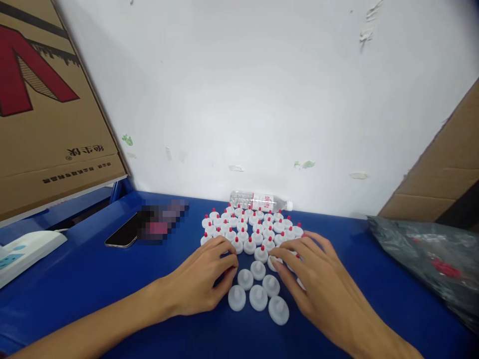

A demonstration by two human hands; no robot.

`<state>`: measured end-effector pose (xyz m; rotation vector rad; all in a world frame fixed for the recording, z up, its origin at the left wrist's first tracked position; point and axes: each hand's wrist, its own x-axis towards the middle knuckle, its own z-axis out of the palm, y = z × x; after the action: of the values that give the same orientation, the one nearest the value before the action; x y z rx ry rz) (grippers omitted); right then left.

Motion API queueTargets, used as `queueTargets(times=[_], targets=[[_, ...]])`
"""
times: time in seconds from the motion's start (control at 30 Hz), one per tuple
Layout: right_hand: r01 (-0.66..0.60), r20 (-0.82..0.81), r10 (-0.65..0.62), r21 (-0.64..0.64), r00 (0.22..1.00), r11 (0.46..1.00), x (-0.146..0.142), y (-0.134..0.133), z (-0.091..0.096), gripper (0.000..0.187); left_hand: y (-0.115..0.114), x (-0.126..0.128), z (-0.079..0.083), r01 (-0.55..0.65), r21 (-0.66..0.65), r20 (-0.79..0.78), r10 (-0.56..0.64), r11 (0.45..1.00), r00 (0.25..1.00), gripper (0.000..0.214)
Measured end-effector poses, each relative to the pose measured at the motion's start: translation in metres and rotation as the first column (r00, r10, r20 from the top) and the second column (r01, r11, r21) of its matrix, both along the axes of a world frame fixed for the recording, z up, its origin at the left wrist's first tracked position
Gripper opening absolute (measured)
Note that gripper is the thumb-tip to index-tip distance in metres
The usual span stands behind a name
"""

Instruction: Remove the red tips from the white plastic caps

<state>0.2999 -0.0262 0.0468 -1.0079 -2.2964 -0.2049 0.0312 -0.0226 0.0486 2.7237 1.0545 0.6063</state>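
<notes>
Several white round nozzle caps with small red tips [249,246] stand in a dense cluster on the blue table. In front of them are several white nozzle caps without red tips [258,297]. My left hand [204,276] rests at the left of these bare caps, its fingers curled and pinched together; a bit of red, seemingly a small red tip, shows between them. At the cluster's right side, my right hand [322,281] has its thumb and index finger around a white nozzle cap [275,264]. The palm and fingers partly cover more caps beneath.
A clear plastic bottle [262,201] lies behind the caps against the white wall. At the left are a phone [123,232], a white power strip [32,252] and a cardboard box [48,129]. A dark plastic bag [419,264] with red pieces lies at the right.
</notes>
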Motion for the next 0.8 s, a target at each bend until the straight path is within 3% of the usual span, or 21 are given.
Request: queueTargets(times=[0.27, 0.47, 0.67, 0.8], targets=[[-0.01, 0.105, 0.017, -0.069, 0.994, 0.998, 0.002, 0.004, -0.01, 0.022, 0.002, -0.002, 0.002, -0.008, 0.003, 0.014, 0.008, 1.0, 1.0, 0.018], [-0.051, 0.014, 0.052, -0.051, 0.999, 0.997, 0.003, 0.0, 0.004, 0.028, 0.003, -0.003, 0.006, -0.005, 0.089, 0.146, -0.008, 0.996, 0.989, 0.018], [-0.156, -0.04, 0.163, 0.146, 0.986, 0.977, -0.003, -0.011, 0.01, 0.013, -0.004, -0.001, 0.006, 0.054, 0.188, 0.243, -0.1, 0.981, 0.965, 0.018], [-0.272, 0.062, 0.265, 0.237, 0.962, 0.933, -0.011, -0.013, 0.004, 0.024, -0.012, 0.001, 0.007, 0.112, 0.215, 0.204, -0.157, 0.97, 0.966, 0.022]])
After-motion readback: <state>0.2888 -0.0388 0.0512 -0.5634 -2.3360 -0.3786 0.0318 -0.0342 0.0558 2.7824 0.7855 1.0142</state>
